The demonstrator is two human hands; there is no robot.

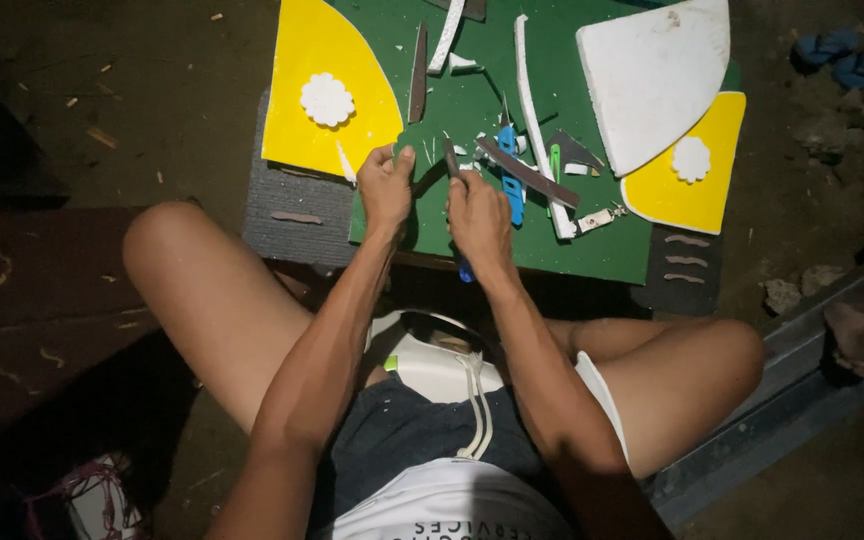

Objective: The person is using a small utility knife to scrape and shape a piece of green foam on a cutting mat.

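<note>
Left hand (386, 186) pins the green foam sheet (472, 105) on the worktop, right hand (479, 215) clenched round a blue-handled cutter (464, 268). From my feed, yellow fan pieces (320, 60) look already cut, green one's mid-cut

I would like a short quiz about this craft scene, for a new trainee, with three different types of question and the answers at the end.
1. True or false: the left hand presses on a piece of the green sheet.
2. Multiple choice: the white flower cutout lies on A) the white foam fan piece, B) the left yellow fan piece, C) the bare ground.
3. Short answer: what colour is the handle end that sticks out below the right hand?

Key:
1. True; fingers and thumb hold the green piece.
2. B.
3. Blue; the tool is gripped in the closed hand, its tip hidden.
</note>
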